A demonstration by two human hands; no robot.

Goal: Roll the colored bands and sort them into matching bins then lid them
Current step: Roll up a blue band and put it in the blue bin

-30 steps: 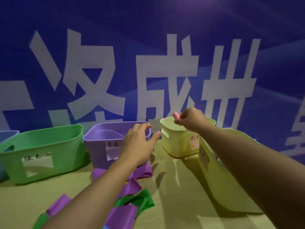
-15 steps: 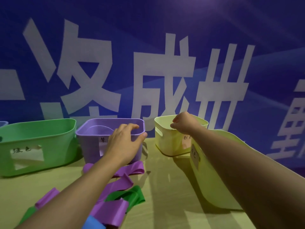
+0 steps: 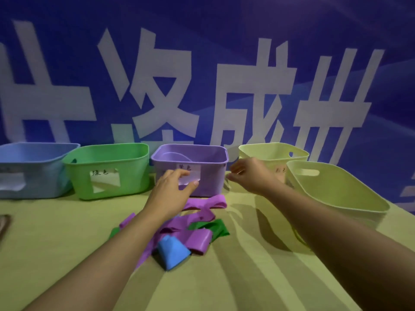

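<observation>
Loose bands in a heap on the table: several purple bands (image 3: 197, 237) tangled together, too overlapped for an exact count, one blue band (image 3: 171, 251) folded at the near edge of the pile, and green band (image 3: 212, 226) showing on the right of the heap with another green scrap poking out on the left. The heap lies just under and on the near side of the left hand (image 3: 171, 193), partly covered by that forearm. The left hand hovers with fingers loosely spread and lightly bent, thumb out, gripping nothing, right in front of the purple bin (image 3: 190, 157) and its paper label. The right hand (image 3: 249, 173) hangs off to the right of that, fingers relaxed and pointing left, empty, in front of the near wall of the small yellow bin (image 3: 272, 151); the pile sits below and to the left of it, well apart. Five bins in all: a blue bin (image 3: 33, 162) far to the left of the left hand, a green bin (image 3: 107, 158) between blue and purple, the purple one, then two yellow ones, the larger yellow bin (image 3: 339, 191) just right of the right forearm. All stand open on the yellow-green table (image 3: 56, 232), with a blue banner (image 3: 202, 63) carrying big white characters behind.
</observation>
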